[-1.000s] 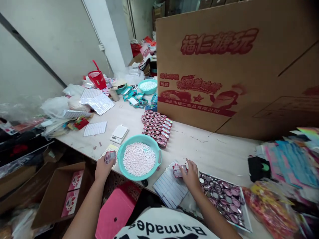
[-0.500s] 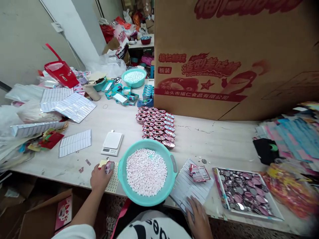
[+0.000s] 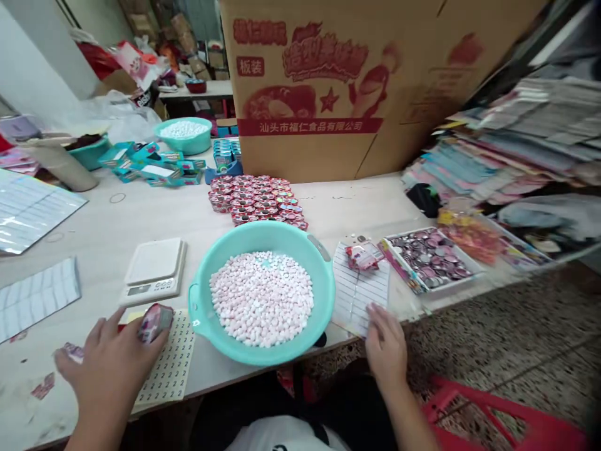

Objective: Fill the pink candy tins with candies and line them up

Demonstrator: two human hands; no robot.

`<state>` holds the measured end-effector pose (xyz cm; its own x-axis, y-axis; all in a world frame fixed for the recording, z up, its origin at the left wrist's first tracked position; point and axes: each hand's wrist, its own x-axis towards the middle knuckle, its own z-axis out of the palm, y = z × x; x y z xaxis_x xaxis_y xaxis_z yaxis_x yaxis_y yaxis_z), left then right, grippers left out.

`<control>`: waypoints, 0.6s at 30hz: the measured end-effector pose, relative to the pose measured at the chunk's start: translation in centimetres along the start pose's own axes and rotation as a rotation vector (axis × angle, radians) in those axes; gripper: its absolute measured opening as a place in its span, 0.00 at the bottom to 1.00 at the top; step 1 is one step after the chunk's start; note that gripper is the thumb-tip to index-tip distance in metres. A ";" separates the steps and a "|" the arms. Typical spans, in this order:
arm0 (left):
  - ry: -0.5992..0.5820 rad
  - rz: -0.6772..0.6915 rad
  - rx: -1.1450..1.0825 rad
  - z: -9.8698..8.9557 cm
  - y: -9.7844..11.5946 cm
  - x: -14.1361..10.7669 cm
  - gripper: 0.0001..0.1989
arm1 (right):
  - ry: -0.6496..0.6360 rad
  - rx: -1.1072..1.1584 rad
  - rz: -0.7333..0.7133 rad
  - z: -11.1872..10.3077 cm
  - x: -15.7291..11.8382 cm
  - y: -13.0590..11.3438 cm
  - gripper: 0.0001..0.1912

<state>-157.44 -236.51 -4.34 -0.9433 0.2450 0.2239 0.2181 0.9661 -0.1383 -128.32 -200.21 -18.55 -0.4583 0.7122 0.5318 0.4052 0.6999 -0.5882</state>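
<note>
"Pinching something in your left hand (image 3: 113, 357)?"
"Yes, your thumb and fingers hold a small pink pack (image 3: 156, 322) over the number sheet (image 3: 174, 364), left of the teal basin (image 3: 323, 294)."
"And your right hand (image 3: 387, 344)?"
"Its fingertips are at the lined sheet (image 3: 354, 293), near the red packets (image 3: 364, 255); whether you grip the sheet, I cannot tell."

i log: basin (image 3: 263, 233) turquoise; pellets (image 3: 260, 307) pale pink, white; sticker sheet (image 3: 169, 369) yellow, rows of dark 2s; lined sheet (image 3: 347, 300) white; carton (image 3: 310, 153) brown, red print.
</note>
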 end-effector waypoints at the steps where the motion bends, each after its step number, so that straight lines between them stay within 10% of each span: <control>1: 0.017 0.059 0.004 0.4 -0.3 0.3 0.24 | 0.065 0.052 0.025 -0.7 1.2 -2.2 0.17; 3: 0.076 0.159 0.005 1.2 -1.0 0.9 0.21 | -0.039 0.208 -0.058 -1.8 4.4 -7.4 0.17; 8: 0.185 0.293 -0.033 1.8 -2.0 2.5 0.20 | -0.979 0.462 -0.219 3.4 12.9 -18.1 0.18; 14: 0.049 0.361 -0.272 3.7 -3.1 4.5 0.20 | -1.023 0.294 -0.158 16.9 14.4 -19.0 0.25; 18: -0.048 0.276 -0.574 4.9 -3.8 4.4 0.27 | -1.085 0.383 -0.241 18.6 12.8 -18.5 0.28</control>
<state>-163.68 -239.51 -7.59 -0.8403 0.5003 0.2087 0.5417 0.7608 0.3574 -156.43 -205.00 -12.24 -0.9993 0.0148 -0.0341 0.0360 0.6166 -0.7864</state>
